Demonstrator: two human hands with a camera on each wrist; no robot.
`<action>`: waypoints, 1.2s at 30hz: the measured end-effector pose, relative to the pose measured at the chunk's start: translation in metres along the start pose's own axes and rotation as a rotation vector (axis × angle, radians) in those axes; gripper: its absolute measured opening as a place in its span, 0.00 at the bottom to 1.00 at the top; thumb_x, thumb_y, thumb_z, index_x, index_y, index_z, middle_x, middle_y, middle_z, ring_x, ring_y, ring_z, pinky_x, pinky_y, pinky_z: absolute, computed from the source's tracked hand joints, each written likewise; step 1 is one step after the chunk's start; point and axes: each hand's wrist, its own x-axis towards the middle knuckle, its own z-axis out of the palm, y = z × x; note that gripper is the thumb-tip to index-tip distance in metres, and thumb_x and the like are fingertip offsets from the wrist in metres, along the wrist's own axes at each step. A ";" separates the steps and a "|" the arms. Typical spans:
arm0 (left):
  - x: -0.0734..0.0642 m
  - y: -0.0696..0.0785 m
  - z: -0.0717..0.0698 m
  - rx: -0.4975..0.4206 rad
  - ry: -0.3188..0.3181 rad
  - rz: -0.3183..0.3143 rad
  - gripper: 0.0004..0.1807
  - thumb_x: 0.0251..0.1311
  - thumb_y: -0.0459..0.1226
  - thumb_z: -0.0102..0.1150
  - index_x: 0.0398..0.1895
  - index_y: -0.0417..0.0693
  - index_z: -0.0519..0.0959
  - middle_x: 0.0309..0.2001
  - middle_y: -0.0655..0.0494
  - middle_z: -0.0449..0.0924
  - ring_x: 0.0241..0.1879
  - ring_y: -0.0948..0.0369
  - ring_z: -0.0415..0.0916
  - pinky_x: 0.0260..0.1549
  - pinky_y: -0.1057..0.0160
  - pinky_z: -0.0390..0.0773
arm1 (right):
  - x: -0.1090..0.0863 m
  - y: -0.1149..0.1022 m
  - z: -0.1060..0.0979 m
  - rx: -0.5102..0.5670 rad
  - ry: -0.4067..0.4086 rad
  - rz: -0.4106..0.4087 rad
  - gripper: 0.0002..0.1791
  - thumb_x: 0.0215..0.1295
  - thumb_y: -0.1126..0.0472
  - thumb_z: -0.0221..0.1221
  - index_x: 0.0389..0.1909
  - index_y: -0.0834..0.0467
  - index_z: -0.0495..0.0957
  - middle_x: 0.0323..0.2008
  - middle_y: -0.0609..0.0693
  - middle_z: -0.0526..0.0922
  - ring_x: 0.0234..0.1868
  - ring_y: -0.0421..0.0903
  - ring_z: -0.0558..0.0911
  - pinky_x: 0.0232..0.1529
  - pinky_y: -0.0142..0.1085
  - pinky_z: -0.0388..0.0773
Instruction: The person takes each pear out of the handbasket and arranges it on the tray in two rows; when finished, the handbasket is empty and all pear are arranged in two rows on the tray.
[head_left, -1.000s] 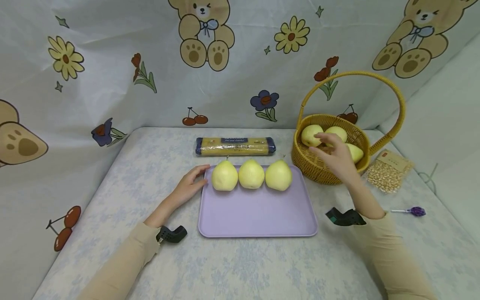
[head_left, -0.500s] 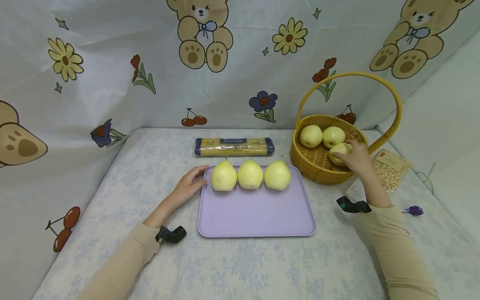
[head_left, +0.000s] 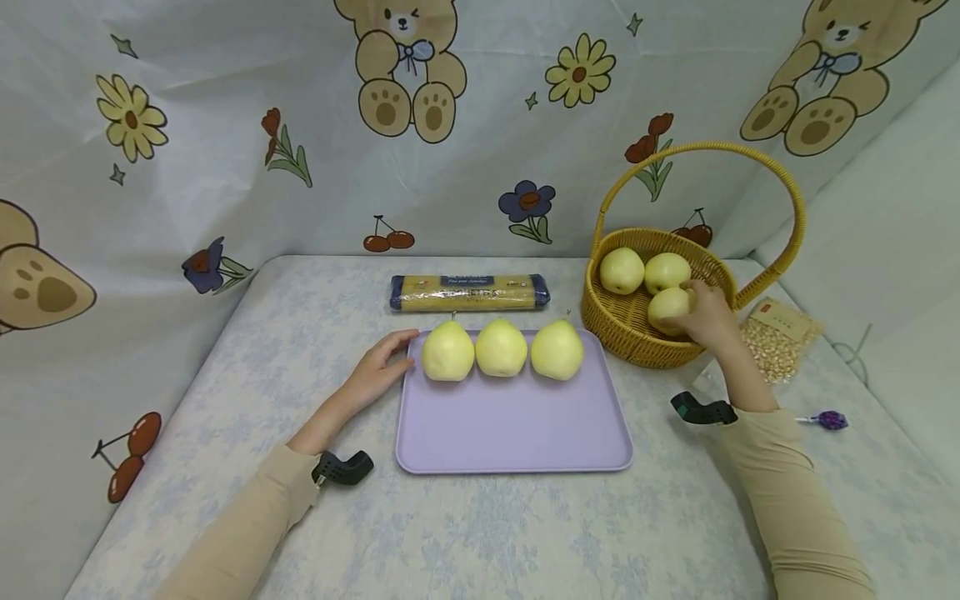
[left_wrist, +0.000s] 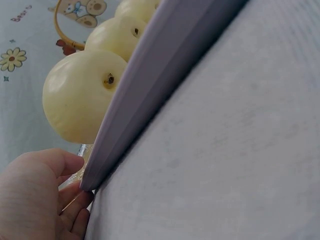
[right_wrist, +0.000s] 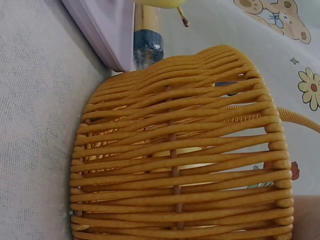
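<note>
Holding plump, pale yellow pear, right grip curled round it, left grip relaxed against tray

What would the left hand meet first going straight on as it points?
First the lilac tray, which the left hand touches; past it, perhaps the leftmost pear, though depth is unclear.
</note>
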 end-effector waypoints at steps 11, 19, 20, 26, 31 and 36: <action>0.001 -0.003 0.000 -0.011 -0.001 -0.002 0.25 0.66 0.28 0.48 0.66 0.31 0.62 0.68 0.35 0.62 0.70 0.42 0.57 0.71 0.46 0.57 | 0.002 0.001 0.004 -0.011 0.045 0.031 0.44 0.55 0.51 0.67 0.65 0.71 0.60 0.60 0.78 0.65 0.59 0.75 0.65 0.56 0.67 0.65; 0.000 -0.001 0.000 -0.012 -0.006 0.002 0.25 0.66 0.28 0.48 0.66 0.31 0.62 0.68 0.35 0.61 0.70 0.42 0.57 0.71 0.45 0.56 | -0.001 -0.003 0.004 0.048 0.135 0.028 0.42 0.53 0.51 0.69 0.62 0.73 0.66 0.58 0.75 0.70 0.53 0.69 0.73 0.46 0.59 0.74; 0.000 -0.001 0.000 -0.010 -0.007 0.004 0.25 0.66 0.28 0.48 0.66 0.31 0.62 0.68 0.35 0.61 0.70 0.42 0.57 0.71 0.45 0.56 | -0.002 -0.004 0.003 0.058 0.159 0.020 0.42 0.52 0.52 0.69 0.62 0.72 0.67 0.57 0.75 0.71 0.51 0.67 0.74 0.44 0.56 0.74; 0.000 0.000 -0.001 -0.008 -0.009 -0.001 0.25 0.66 0.28 0.48 0.67 0.32 0.62 0.68 0.36 0.61 0.70 0.43 0.57 0.71 0.46 0.56 | -0.011 -0.024 -0.003 0.149 0.236 -0.011 0.42 0.53 0.52 0.69 0.65 0.67 0.66 0.62 0.70 0.70 0.56 0.64 0.72 0.48 0.54 0.74; 0.001 -0.001 0.000 -0.013 -0.006 -0.007 0.25 0.66 0.28 0.48 0.67 0.32 0.62 0.69 0.36 0.61 0.70 0.43 0.56 0.71 0.46 0.56 | -0.028 -0.061 -0.007 0.203 0.258 -0.035 0.40 0.52 0.51 0.70 0.66 0.59 0.68 0.60 0.64 0.74 0.45 0.56 0.76 0.33 0.27 0.73; 0.001 0.000 0.000 -0.004 -0.007 -0.009 0.25 0.66 0.28 0.48 0.67 0.31 0.62 0.68 0.35 0.61 0.70 0.42 0.57 0.71 0.45 0.57 | -0.047 -0.099 0.000 0.312 0.255 -0.143 0.38 0.50 0.57 0.72 0.63 0.59 0.71 0.61 0.62 0.74 0.48 0.59 0.81 0.32 0.12 0.70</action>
